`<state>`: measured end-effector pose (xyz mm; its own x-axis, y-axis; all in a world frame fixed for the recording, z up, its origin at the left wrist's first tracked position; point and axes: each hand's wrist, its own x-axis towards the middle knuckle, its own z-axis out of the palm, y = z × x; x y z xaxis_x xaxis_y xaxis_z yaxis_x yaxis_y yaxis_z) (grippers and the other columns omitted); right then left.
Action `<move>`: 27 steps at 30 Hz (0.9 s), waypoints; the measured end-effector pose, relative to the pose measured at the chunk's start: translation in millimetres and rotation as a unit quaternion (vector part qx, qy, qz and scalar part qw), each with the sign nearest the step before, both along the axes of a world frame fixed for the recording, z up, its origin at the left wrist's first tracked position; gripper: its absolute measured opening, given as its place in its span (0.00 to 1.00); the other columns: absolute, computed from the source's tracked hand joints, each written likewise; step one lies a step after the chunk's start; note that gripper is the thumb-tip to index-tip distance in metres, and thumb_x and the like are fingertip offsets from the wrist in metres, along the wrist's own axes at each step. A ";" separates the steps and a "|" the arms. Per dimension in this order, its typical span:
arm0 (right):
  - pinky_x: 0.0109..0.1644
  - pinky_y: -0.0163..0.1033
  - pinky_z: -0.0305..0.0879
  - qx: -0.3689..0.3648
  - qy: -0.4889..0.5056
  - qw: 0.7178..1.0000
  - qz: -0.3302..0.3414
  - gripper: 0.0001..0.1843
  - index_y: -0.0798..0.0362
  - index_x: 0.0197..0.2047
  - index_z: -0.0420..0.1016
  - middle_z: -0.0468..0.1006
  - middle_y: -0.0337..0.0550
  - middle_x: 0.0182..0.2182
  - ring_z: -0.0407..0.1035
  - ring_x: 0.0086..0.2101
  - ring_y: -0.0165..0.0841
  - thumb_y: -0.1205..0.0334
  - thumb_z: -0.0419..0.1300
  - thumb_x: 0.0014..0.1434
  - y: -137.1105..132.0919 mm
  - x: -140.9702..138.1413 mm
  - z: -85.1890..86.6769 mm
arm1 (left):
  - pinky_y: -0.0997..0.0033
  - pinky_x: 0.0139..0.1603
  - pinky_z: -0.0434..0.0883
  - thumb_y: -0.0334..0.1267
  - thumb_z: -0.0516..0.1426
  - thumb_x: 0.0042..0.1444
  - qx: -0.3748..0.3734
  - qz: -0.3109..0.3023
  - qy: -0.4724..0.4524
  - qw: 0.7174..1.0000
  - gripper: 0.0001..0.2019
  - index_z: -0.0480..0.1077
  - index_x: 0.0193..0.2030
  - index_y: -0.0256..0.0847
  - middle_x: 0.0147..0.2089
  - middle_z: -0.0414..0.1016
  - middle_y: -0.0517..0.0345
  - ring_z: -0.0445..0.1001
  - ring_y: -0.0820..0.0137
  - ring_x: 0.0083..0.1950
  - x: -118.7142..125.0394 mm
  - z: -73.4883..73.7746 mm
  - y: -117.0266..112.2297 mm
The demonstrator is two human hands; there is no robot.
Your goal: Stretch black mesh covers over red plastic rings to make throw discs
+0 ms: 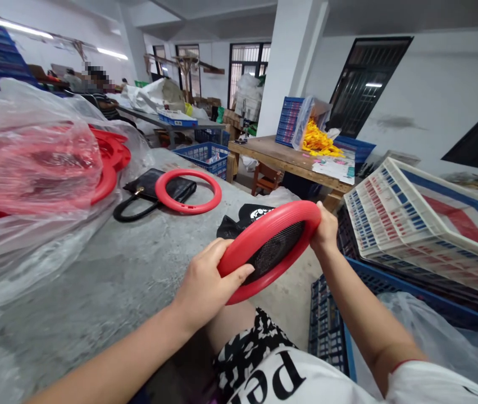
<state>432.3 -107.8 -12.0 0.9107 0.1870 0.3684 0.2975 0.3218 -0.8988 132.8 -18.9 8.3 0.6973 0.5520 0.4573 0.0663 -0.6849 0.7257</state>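
Between my two hands a red plastic ring [278,221] with black mesh [278,253] across its middle is held tilted above the table's edge. My left hand [211,278] grips its near left side, thumb over the inner rim. On the far right side, my right hand [326,229] is closed round the rim, its fingers partly hidden. Black fabric with a white print [249,216] shows behind the ring, on the table. A second red ring [189,209], without mesh, lies partly over a black handbag [150,188].
Clear plastic bags of red rings [36,168] cover the left of the grey table [137,269]. Blue crates [331,325] and a tilted white crate [390,224] stand at my right. Ahead, a wooden table [272,157] bears yellow pieces [321,140]. A person [104,104] sits far left.
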 end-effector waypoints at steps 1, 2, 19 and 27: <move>0.26 0.37 0.55 -0.009 0.007 1.000 0.005 0.33 0.50 0.22 0.62 0.63 0.31 0.17 0.54 0.21 0.27 0.28 0.64 0.51 -0.6 1.3 -4.7 | 0.67 0.44 0.73 0.41 0.62 0.60 0.014 0.001 -0.008 1.000 0.07 0.74 0.42 0.41 0.39 0.78 0.59 0.77 0.67 0.40 0.0 -1.1 -0.9; 0.28 0.38 0.57 -0.024 0.003 1.000 0.012 0.33 0.50 0.22 0.64 0.65 0.33 0.18 0.57 0.22 0.28 0.27 0.63 0.51 -1.6 0.5 -7.5 | 0.67 0.43 0.73 0.41 0.61 0.60 0.031 0.003 -0.014 0.999 0.07 0.74 0.41 0.41 0.38 0.77 0.59 0.76 0.67 0.40 0.2 -2.1 -2.0; 0.33 0.38 0.58 -0.256 -0.558 0.782 0.110 0.30 0.51 0.24 0.67 0.71 0.41 0.21 0.64 0.24 0.30 0.52 0.41 0.75 -18.3 -85.3 19.8 | 0.64 0.37 0.70 0.41 0.60 0.60 0.154 -0.022 0.092 0.984 0.08 0.75 0.39 0.39 0.35 0.76 0.55 0.76 0.63 0.37 0.4 -11.0 -13.1; 0.30 0.37 0.58 -0.197 -0.239 0.945 0.108 0.33 0.51 0.19 0.66 0.67 0.36 0.17 0.62 0.22 0.29 0.36 0.52 0.67 4.4 -51.0 -5.4 | 0.56 0.53 0.72 0.42 0.62 0.58 0.010 0.008 0.079 0.997 0.21 0.72 0.58 0.43 0.54 0.79 0.52 0.78 0.56 0.52 6.2 4.4 0.3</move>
<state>381.4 -103.5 -17.4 0.5827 0.5582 0.5906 0.6648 0.0906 -0.7415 139.0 -18.6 12.7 0.7533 0.5547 0.3534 0.1896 -0.6977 0.6909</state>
